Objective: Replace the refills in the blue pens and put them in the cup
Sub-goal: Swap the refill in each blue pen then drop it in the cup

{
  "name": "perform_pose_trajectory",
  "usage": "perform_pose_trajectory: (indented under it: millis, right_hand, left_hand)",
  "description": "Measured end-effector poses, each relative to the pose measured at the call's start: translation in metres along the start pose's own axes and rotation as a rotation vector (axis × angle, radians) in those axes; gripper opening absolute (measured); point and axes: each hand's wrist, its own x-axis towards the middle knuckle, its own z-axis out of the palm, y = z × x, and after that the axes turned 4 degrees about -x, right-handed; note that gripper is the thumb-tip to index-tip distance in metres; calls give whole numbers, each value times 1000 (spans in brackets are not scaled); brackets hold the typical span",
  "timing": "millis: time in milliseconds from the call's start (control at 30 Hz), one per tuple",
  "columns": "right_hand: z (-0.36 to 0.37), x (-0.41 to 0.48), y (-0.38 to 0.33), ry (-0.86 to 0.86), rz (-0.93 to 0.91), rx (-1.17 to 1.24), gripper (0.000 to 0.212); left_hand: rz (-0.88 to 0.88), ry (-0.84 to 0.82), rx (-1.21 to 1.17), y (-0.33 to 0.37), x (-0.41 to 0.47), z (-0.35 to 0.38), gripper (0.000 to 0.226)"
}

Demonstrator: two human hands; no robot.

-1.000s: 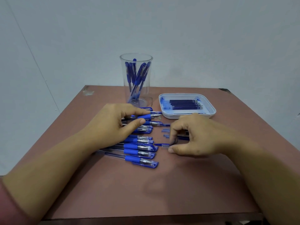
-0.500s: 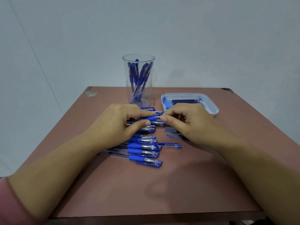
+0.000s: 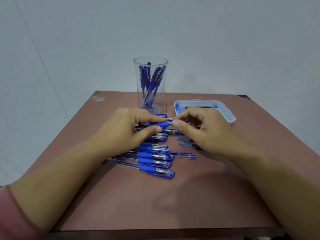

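Blue pen (image 3: 161, 124) held over the desk (image 3: 155, 205), before the clear cup (image 3: 150, 84): left hand (image 3: 124, 130) curls its fingers (image 3: 149, 118) round the grip; right hand (image 3: 206, 130) pinches the tip end.

Reddish-brown tabletop (image 3: 155, 205), matte, its near edge running along the bottom of the view. Far-left corner: a pale worn patch (image 3: 99, 97) where the surface has chipped. Far-right corner: a small dark corner piece (image 3: 244, 97). Far right of the tabletop: a shallow white tray (image 3: 230, 115), rectangular with rounded corners, its inner wall marked by blue ink smears (image 3: 215, 105). Behind: a plain pale grey-blue wall (image 3: 225, 40), crossed at left by a thin slanting seam (image 3: 43, 58).
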Motion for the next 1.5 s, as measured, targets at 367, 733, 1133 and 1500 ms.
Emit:
perform_pose_trajectory:
  millis: [367,733,1133,1500]
  right_hand:
    - [2,1,3,-31,1,-47,10]
    - [3,2,2,-55,31,-63,18]
    - [6,3,3,-63,86,-42,12]
    - [5,2,1,-28,93,99,17]
  left_hand:
    - [8,11,34,-4,1,0,29]
    - [22,10,58,-6,1,1,31]
    - [8,-20,71,-5,1,0,32]
    - [-16,-10,56,-6,1,0,29]
